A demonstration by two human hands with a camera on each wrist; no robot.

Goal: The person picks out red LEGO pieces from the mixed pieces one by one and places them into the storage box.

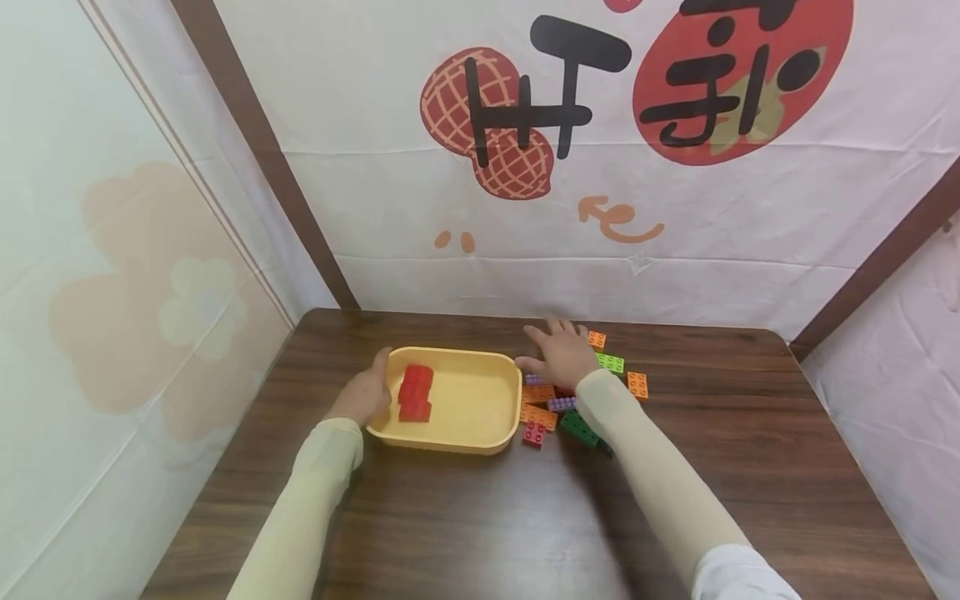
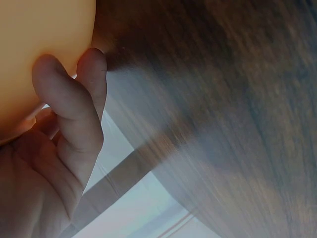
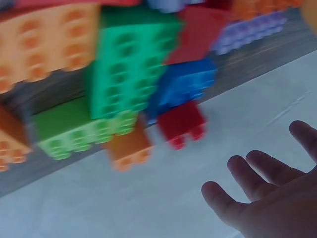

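Observation:
A shallow yellow plastic tray point(image 1: 476, 400) stands on the table with several red toy bricks point(image 1: 415, 392) at its left end. My left hand point(image 1: 363, 397) grips the tray's left side; in the left wrist view, bent fingers point(image 2: 74, 104) lie against the tray wall point(image 2: 29, 29). Above the loose brick pile beyond the tray's right rim, my right hand point(image 1: 564, 354) spreads its fingers, holding nothing. The right wrist view shows that hand point(image 3: 272, 198) apart from a small red brick point(image 3: 181, 121), a blue brick point(image 3: 185, 82) and a green brick point(image 3: 129, 64).
Purple point(image 1: 562, 404), orange point(image 1: 538, 417) and dark green bricks point(image 1: 580, 427) lie close to the tray's right wall. A light green brick point(image 1: 611, 362) and an orange brick point(image 1: 637, 384) sit farther right. Behind the table's back edge hangs a printed white cloth point(image 1: 375, 208).

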